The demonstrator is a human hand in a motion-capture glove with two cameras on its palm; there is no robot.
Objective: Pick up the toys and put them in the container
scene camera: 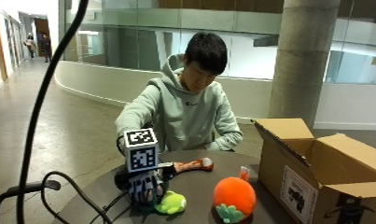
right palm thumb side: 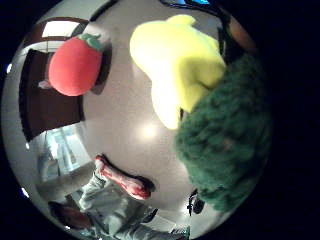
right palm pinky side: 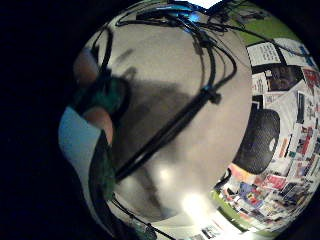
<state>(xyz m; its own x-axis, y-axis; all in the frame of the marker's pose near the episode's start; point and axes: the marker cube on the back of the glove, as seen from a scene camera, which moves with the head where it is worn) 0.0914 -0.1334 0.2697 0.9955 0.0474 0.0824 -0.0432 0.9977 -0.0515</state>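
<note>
In the outside view my gloved right hand (scene camera: 144,186) reaches down at the near left of the round table (scene camera: 193,184). Its fingers curl onto a dark green fuzzy toy (right palm thumb side: 225,145), which sits close against the palm. Green plush (right palm pinky side: 107,95) shows between the fingertips (right palm pinky side: 100,122). A yellow plush toy (scene camera: 173,203) (right palm thumb side: 175,60) lies touching the green one, just right of the hand. An orange-red round plush with green leaves (scene camera: 234,196) (right palm thumb side: 75,65) stands further right. A bone-shaped toy (scene camera: 191,165) (right palm thumb side: 122,180) lies behind the hand, nearer the person.
An open cardboard box (scene camera: 311,177) stands at the table's right side, flaps up, next to the orange-red plush. Black cables (right palm pinky side: 170,130) trail over the table's near left edge. A stand pole (scene camera: 45,102) rises at the left foreground.
</note>
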